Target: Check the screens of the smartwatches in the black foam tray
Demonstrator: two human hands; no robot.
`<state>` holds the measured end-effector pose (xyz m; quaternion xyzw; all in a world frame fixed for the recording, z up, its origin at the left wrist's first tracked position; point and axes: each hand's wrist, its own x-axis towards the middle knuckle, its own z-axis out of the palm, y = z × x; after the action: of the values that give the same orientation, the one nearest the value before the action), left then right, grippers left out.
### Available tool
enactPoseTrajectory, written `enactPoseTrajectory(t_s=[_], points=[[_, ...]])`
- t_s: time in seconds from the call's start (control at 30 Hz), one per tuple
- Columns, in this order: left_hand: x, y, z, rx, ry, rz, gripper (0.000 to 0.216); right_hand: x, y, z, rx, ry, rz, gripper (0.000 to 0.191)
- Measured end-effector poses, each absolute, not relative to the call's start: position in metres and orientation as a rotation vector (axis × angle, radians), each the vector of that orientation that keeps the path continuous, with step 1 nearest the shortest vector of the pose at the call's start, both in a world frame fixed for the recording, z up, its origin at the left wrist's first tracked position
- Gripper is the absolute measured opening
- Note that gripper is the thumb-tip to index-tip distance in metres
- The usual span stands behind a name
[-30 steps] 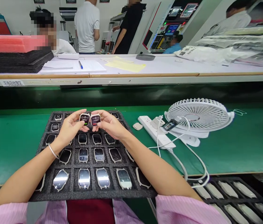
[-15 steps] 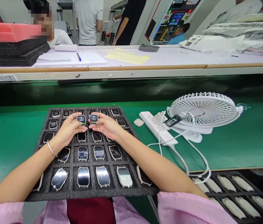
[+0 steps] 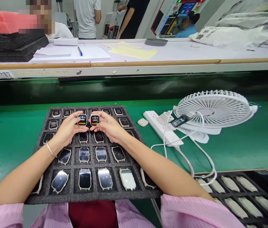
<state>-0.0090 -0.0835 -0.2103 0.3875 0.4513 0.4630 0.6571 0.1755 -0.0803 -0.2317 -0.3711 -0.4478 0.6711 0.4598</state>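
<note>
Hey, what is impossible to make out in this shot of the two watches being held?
Head view: text on the lit screens of the left watch and right watch is too small to read.
Head view: foam tray pockets under the left hand, right hand and forearms are hidden.
Head view: second tray is cut off by the bottom edge, and blurred.

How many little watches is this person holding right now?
2. One small square black-screened watch body is in the left hand, a second such watch body in the right hand, side by side above the black foam tray. More might hide under the palms.
</note>
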Motion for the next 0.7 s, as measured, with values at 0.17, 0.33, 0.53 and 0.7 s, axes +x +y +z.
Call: enactPoseTrajectory(t_s=[0.17,0.33,0.53,0.7], points=[[-0.0101,-0.082,-0.213,0.908,1.024,1.052,0.041,0.1762,-0.0777,-0.2342,-0.924,-1.11,1.622,0.035],[-0.0097,-0.0827,-0.2136,0.942,1.046,1.041,0.041,0.1762,-0.0763,-0.2346,-0.96,-1.115,1.585,0.033],[-0.009,-0.0845,-0.2132,0.956,1.053,1.031,0.041,0.1767,-0.0768,-0.2353,-0.977,-1.121,1.554,0.032],[-0.0084,-0.0876,-0.2134,1.07,1.111,1.048,0.036,0.1774,-0.0768,-0.2335,-0.95,-1.096,1.615,0.032]])
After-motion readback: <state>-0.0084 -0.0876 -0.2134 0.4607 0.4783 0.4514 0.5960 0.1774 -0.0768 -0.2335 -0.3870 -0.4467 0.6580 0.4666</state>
